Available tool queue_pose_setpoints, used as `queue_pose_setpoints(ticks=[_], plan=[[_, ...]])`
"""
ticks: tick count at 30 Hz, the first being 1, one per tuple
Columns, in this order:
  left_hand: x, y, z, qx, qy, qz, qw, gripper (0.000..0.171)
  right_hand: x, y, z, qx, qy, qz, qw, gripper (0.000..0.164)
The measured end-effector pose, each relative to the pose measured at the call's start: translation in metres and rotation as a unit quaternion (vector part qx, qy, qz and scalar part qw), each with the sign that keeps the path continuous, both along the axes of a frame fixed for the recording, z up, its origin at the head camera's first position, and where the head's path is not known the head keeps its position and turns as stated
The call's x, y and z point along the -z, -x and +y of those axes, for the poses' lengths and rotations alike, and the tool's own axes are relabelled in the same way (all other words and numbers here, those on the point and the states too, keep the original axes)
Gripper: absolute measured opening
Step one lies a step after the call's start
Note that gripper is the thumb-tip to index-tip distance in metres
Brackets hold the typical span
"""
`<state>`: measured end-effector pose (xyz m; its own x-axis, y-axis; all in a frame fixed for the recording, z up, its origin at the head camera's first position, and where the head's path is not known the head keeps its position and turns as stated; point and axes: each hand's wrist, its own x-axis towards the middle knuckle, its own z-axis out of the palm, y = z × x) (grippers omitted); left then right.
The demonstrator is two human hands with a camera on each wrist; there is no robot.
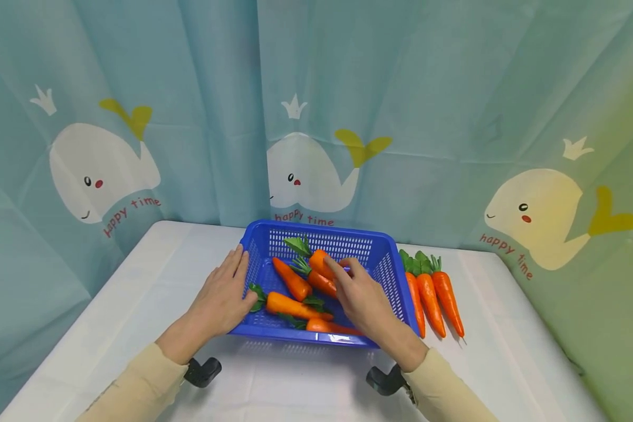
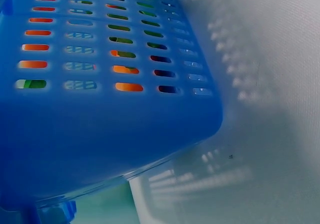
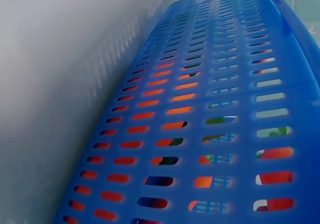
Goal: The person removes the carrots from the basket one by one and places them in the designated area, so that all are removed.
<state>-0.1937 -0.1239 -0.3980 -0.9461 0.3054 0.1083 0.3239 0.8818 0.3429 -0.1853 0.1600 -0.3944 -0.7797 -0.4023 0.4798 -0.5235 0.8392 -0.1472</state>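
Observation:
A blue slotted plastic basket (image 1: 316,337) stands on the white table with several orange carrots inside. My left hand (image 1: 218,296) rests on its left rim, fingers straight and together. My right hand (image 1: 366,296) reaches in over the right side and grips a leafy-topped carrot (image 1: 319,262), fingers bent over its body; the thumb is hidden. Under that carrot lies another carrot (image 1: 320,283). Nearer the left hand are a tapered carrot (image 1: 292,280) and a carrot with leaves (image 1: 290,306). One more carrot (image 1: 327,327) lies along the front wall.
Three carrots (image 1: 431,302) with green tops lie side by side on the table (image 1: 501,351), right of the basket. A pale blue curtain (image 1: 432,117) with printed whales hangs behind. Both wrist views show mostly basket walls (image 2: 110,124), (image 3: 240,134).

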Motion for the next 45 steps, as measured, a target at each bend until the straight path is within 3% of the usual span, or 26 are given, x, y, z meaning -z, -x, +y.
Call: queue_pose_setpoints(ticks=[13,24,35,45], plan=[[0.0,0.001,0.001,0.0,-0.001,-0.003,1.0,0.077,-0.002,-0.001,0.008,-0.014,-0.043,0.027,0.999,0.058],[-0.001,0.0,0.001,0.0,-0.001,-0.002,1.0,0.076,-0.004,-0.001,0.022,0.03,0.017,0.004,0.999,0.042],[-0.001,0.0,0.0,0.002,-0.003,-0.002,1.0,0.076,-0.007,-0.003,0.038,0.029,0.026,0.015,0.999,0.047],[0.0,0.0,0.0,0.004,0.0,0.008,1.0,0.076,-0.006,-0.006,0.051,0.024,0.024,-0.005,0.999,0.049]])
